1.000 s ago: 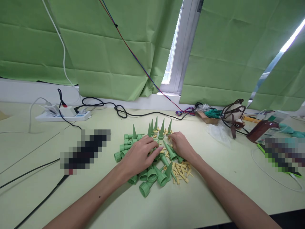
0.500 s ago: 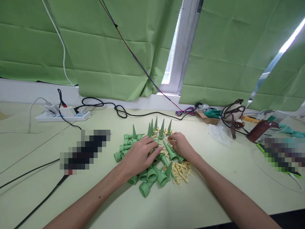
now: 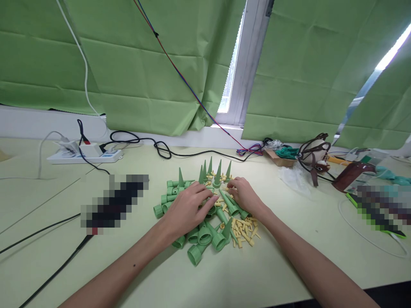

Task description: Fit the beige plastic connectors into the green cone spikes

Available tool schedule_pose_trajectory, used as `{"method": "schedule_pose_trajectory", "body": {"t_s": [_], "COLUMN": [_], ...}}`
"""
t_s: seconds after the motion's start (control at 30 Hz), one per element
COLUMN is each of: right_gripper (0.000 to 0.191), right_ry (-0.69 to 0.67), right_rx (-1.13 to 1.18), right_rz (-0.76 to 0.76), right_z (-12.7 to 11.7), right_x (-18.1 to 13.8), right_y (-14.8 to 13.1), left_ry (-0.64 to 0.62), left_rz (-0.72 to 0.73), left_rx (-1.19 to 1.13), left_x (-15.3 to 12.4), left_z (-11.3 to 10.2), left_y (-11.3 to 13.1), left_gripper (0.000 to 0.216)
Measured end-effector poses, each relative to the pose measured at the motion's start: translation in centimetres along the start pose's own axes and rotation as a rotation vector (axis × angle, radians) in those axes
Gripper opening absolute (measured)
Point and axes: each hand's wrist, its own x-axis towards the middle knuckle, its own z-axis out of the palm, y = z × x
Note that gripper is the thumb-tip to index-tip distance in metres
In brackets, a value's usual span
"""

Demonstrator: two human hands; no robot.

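My left hand (image 3: 192,203) lies palm down over a pile of green plastic cone-shaped nozzles (image 3: 204,234). Its fingers are stretched and the thumb stands apart from them; the pile under the palm is hidden. On the right of the pile, my right hand (image 3: 241,192) has its fingers curled together at the tips. A small yellow piece shows by those fingertips, but whether they grip it is unclear. Several green cones (image 3: 218,173) stand upright behind the hands. Small yellow plastic tips (image 3: 244,231) lie heaped at the front right of the pile, with more scattered among the cones.
A white power strip (image 3: 86,156) and black cable (image 3: 192,154) run along the back of the table. A blurred dark object (image 3: 115,205) lies at left. At right are a small cardboard box (image 3: 281,159), a plastic bag (image 3: 295,179), a dark red object (image 3: 348,176) and a white cable (image 3: 359,233).
Both hands have shifted only slightly. The left thumb has moved a little up and to the left. The pile looks much the same.
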Motion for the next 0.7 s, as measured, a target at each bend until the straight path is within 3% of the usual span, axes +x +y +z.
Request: {"method": "schedule_pose_trajectory", "body": {"t_s": [0.13, 0.37, 0.5, 0.7], "right_gripper": [0.011, 0.016, 0.019, 0.019], "right_ry": [0.042, 0.209, 0.215, 0.183], "right_rx": [0.031, 0.192, 0.21, 0.222], "right_rz": [-0.054, -0.349, -0.451, -0.484], "right_z": [-0.5, -1.7, -2.0, -2.5], "right_x": [-0.1, -0.6, -1.0, -1.5], "right_y": [-0.5, -2.7, -3.8, -4.9], "left_ry": [0.036, 0.155, 0.137, 0.107], "left_rz": [-0.055, -0.147, -0.134, -0.066], "left_rx": [-0.003, -0.01, -0.016, -0.038], "left_x": [0.0, 0.1, 0.1, 0.2], "left_z": [0.0, 0.2, 0.2, 0.3], "left_y": [-0.1, -0.2, -0.3, -0.4], "left_gripper": [0.031, 0.024, 0.025, 0.026]}}
